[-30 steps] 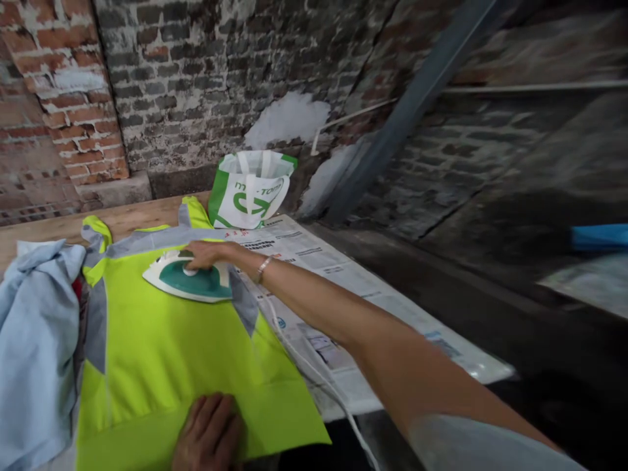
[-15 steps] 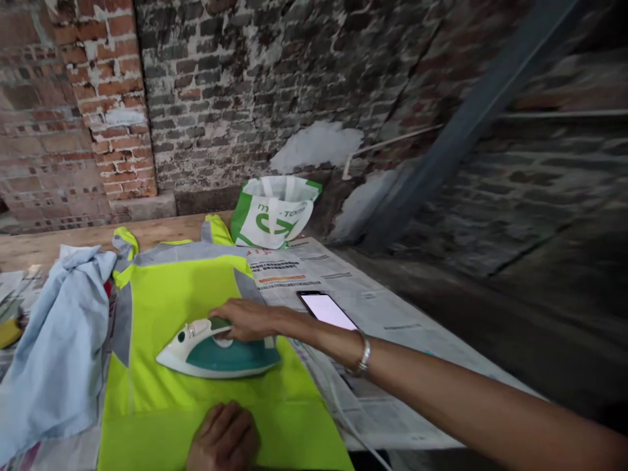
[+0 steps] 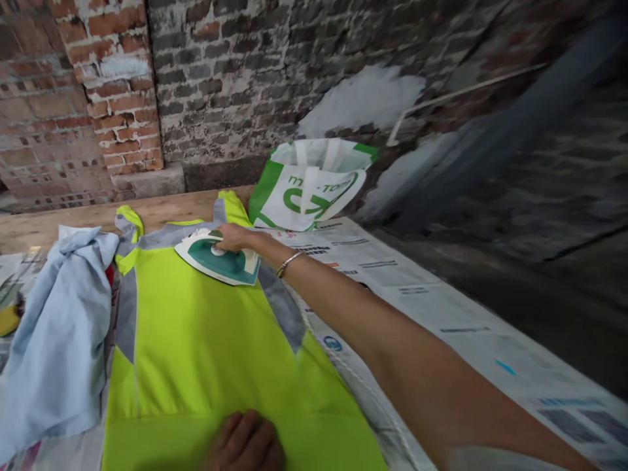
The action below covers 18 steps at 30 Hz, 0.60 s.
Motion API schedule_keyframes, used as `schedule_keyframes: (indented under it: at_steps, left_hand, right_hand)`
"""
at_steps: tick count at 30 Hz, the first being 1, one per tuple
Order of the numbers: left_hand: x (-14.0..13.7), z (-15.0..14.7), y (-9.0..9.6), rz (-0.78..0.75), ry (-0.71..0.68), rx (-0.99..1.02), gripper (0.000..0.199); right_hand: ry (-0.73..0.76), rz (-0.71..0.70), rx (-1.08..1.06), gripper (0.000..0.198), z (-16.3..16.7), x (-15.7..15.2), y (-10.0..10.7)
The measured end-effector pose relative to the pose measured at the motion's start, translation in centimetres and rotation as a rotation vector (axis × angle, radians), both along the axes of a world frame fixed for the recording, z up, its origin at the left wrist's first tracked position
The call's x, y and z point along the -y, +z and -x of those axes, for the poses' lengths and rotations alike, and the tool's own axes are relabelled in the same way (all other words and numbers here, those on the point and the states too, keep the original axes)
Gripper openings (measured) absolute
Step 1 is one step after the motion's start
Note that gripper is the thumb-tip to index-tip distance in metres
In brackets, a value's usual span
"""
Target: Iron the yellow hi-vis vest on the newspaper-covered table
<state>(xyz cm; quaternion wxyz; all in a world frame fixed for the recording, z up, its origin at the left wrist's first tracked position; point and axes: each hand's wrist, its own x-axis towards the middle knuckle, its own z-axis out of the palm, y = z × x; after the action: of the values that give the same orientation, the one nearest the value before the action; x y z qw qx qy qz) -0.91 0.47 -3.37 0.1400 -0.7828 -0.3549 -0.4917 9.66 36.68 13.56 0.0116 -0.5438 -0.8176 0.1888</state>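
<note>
On the worktop (image 3: 53, 221), the shirt (image 3: 196, 340) lies with its shoulders toward the far edge, the iron (image 3: 216, 259) upon its upper part. Left of it lies a cloth (image 3: 69, 340); a bag (image 3: 279, 196) stands behind, right; newspaper (image 3: 417, 288) spreads toward the right edge.

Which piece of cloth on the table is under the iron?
The yellow-and-grey garment, spread out beneath the iron in the right hand. The pale blue cloth lies bunched at its left, with neither hand on it.
</note>
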Motion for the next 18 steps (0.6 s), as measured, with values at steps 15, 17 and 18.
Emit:
schedule_keyframes:
  at_steps: [15,17,18]
  left_hand:
    - [0.8,5.0,1.4,0.119,-0.005,-0.392,0.042]
    - [1.3,6.3,1.4,0.11,0.045,-0.402,0.042]
    - [1.4,7.0,1.4,0.104,0.057,-0.411,0.043]
  right_hand:
    - [0.446,0.092,-0.042,0.021,-1.3,20.5,1.7]
    - [0.444,0.085,-0.021,0.021,-0.8,20.8,2.0]
    - [0.439,0.076,-0.011,0.021,-0.5,20.6,2.0]
